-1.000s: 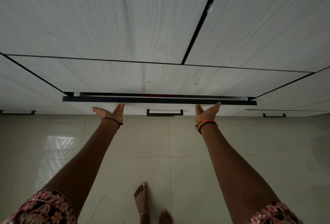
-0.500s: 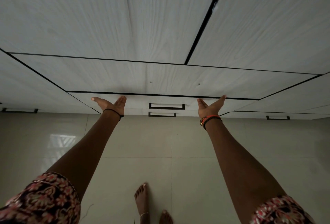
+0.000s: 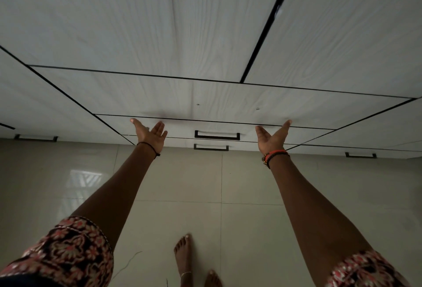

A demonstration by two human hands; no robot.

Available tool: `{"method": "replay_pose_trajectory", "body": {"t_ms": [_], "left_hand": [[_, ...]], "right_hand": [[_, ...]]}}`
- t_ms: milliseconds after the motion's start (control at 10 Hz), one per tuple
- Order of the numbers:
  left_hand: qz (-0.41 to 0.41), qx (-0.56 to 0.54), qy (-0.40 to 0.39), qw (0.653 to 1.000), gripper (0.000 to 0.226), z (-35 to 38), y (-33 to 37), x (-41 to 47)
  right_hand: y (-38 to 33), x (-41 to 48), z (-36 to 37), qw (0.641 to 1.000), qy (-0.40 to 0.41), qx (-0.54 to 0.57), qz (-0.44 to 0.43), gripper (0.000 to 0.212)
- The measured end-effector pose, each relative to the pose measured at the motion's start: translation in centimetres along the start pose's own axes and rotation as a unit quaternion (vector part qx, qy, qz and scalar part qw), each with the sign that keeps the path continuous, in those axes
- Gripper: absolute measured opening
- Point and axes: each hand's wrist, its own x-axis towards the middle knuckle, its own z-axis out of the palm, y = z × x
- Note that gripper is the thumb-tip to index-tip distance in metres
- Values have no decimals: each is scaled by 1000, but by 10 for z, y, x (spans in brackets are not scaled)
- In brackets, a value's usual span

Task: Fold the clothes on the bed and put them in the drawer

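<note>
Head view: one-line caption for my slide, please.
Left hand and right hand, open, flat against the closed drawer front either side of its black handle.

1. The drawer [image 3: 217, 127] has a pale wood front with wavy grain lines. It looks matt, not shiny.
2. The cupboard doors [image 3: 114, 24] above have the same pale, matt wood look.
3. The handle [image 3: 217, 138] is dark and smooth and looks like metal.
4. The floor [image 3: 173, 177] is smooth, glossy tile.
5. The sleeve [image 3: 68, 248] is flowery cloth.
6. The wrist band [image 3: 148, 146] is thin black string.
</note>
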Motion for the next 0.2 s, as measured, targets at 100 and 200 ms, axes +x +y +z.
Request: {"method": "replay_pose_trajectory", "body": {"t_ms": [100,200], "left_hand": [[25,190,3,981,81,-17,-6,-4],[81,340,4,937,77,-41,-13,-23]], "right_hand": [[5,-3,-4,999,-20,-46,16,78],[10,-13,-13,993,-37,-107,15,76]]}}
